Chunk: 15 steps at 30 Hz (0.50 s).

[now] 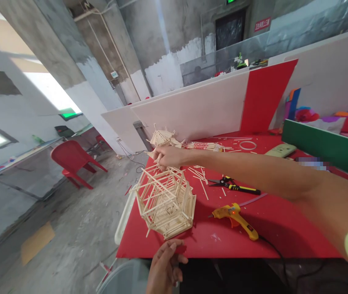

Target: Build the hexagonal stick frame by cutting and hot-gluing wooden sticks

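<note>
A many-sided frame (167, 204) built of thin wooden sticks stands near the left corner of the red table. My right hand (169, 157) reaches over to its far side, fingers bent and closed around pale wood; exactly what they hold is hard to make out. Just behind that hand sits a small cone-shaped stick roof (160, 136). My left hand (167, 263) is at the table's front edge, close to the frame's base, fingers loosely curled and apart, with nothing visible in them.
A yellow glue gun (236, 216) with a lit orange light and black-yellow cutters (235, 185) lie right of the frame. Loose sticks (200, 175), bagged sticks (202, 145) and a tape ring (248, 145) are farther back. A white partition (192, 106) borders the red table (204, 245).
</note>
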Each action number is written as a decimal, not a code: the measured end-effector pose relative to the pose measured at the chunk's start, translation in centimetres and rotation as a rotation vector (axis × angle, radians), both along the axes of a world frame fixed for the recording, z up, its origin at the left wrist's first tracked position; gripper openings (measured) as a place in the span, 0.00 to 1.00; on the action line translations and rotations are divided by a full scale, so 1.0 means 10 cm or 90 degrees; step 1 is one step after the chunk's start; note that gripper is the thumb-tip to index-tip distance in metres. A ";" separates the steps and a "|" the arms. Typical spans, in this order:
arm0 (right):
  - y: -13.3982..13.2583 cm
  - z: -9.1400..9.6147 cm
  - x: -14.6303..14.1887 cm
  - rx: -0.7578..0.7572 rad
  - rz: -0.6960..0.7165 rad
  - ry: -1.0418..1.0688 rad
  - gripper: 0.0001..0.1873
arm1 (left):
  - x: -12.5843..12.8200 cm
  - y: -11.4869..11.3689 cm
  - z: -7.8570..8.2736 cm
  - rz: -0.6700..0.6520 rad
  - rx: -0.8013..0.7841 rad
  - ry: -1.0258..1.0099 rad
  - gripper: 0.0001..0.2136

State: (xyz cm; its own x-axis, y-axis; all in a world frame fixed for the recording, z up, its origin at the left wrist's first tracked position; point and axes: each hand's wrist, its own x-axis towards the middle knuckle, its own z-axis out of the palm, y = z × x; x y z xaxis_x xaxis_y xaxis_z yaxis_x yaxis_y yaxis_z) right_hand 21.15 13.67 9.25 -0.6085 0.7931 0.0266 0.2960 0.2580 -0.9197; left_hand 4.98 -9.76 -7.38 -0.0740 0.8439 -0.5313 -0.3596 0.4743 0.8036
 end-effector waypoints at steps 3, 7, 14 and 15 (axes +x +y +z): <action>0.07 -0.03 0.11 0.035 -0.081 0.014 0.16 | 0.02 -0.01 -0.03 0.024 -0.019 -0.010 0.17; 0.12 -0.18 0.19 -0.026 -0.126 0.008 0.07 | 0.04 -0.02 -0.05 0.092 -0.030 -0.040 0.18; 0.05 -0.53 0.21 -0.152 -0.114 0.036 0.06 | 0.08 -0.01 -0.25 0.220 -0.031 -0.042 0.21; 0.04 -0.60 0.21 -0.165 -0.116 0.043 0.06 | 0.08 -0.01 -0.28 0.227 -0.030 -0.037 0.22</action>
State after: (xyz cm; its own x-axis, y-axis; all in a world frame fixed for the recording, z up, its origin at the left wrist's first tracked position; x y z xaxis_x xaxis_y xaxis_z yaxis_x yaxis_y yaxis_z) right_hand 23.28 14.03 3.28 -0.4599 0.8744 -0.1546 0.2520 -0.0384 -0.9670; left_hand 5.78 -9.85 -10.17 -0.3279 0.7452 -0.5807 -0.5541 0.3461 0.7571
